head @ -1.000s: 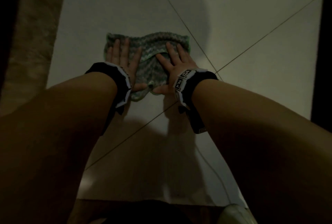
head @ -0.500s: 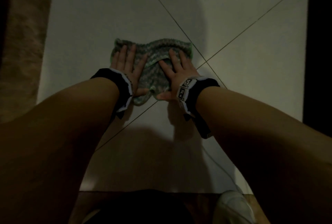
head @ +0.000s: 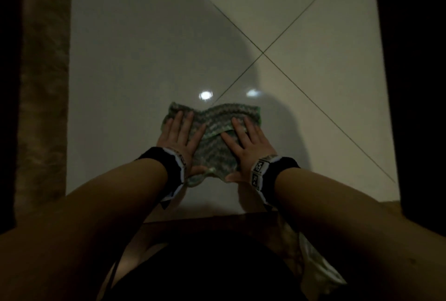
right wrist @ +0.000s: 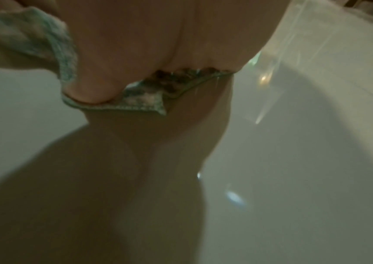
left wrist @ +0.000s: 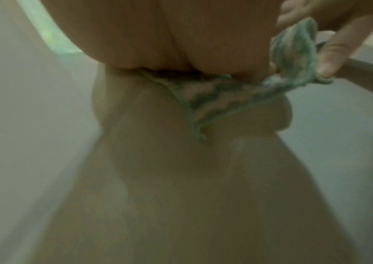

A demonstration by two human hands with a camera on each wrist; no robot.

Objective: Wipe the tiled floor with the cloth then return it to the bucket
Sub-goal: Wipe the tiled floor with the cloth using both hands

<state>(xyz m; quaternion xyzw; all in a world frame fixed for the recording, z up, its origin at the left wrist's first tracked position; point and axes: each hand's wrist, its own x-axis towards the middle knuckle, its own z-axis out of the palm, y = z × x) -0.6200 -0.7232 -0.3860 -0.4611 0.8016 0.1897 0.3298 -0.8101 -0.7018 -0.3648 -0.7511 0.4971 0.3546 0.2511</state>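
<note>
A green and grey woven cloth (head: 214,129) lies flat on the pale tiled floor (head: 135,59). My left hand (head: 179,141) presses its left half with straight spread fingers. My right hand (head: 248,146) presses its right half the same way. In the left wrist view the heel of my left hand (left wrist: 158,39) bears down on the cloth (left wrist: 212,96), and a thumb (left wrist: 330,53) of the other hand touches a raised cloth edge. My right palm (right wrist: 136,44) weighs on the cloth (right wrist: 144,100) in the right wrist view. No bucket is in view.
Dark grout lines cross on the floor at a tile joint (head: 263,52) beyond the cloth. A brown mottled strip (head: 43,83) runs along the left. A dark vertical edge (head: 415,83) bounds the right. A pale shoe (head: 321,274) shows near the bottom right.
Both hands have drawn the cloth back toward my body, away from the crossing of the grout lines. The fingers stay flat on it throughout.
</note>
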